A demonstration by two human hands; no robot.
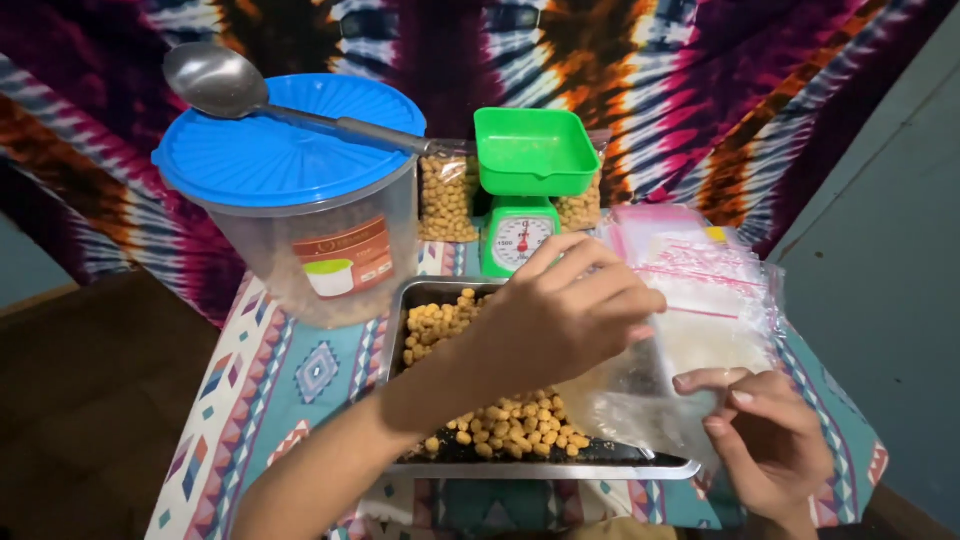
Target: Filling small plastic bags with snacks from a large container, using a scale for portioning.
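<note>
- Your left hand (570, 310) and right hand (765, 430) both pinch a clear plastic bag (640, 395) over the metal tray (540, 468).
- An orange label (345, 258) fronts the blue-lidded tub (300, 200).

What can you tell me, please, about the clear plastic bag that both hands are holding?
The clear plastic bag is thin, glossy and see-through, and looks empty. It hangs slack over the right end of the metal tray of yellow-brown pellets. The left hand pinches its top edge, and the right hand grips its lower right side. A stack of similar bags lies just behind it.
</note>
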